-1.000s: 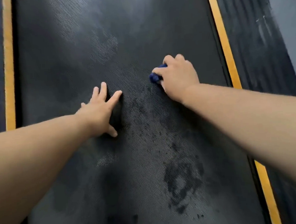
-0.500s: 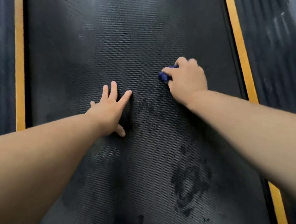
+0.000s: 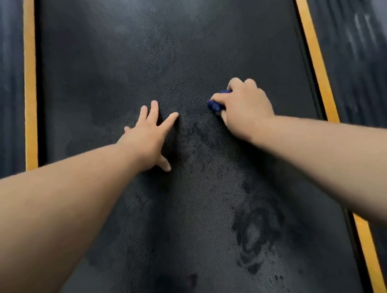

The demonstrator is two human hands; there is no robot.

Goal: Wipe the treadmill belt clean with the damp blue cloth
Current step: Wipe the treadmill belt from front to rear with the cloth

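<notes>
Gripping cloth [image 3: 216, 104] bunched in right grip [image 3: 242, 109] on belt [image 3: 169, 45], nearer right edge; bracing with left grip [image 3: 148, 140] flat, fingers spread. Best to press firmly, sweeping overlapping strokes edge to edge.

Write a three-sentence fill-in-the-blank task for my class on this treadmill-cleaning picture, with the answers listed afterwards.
1. The cloth bunched on the belt is coloured ____.
2. The right hand grips the cloth, while the left hand holds ____.
3. The left hand's palm faces ____, onto the belt.
Missing words: blue; nothing; down.
</notes>
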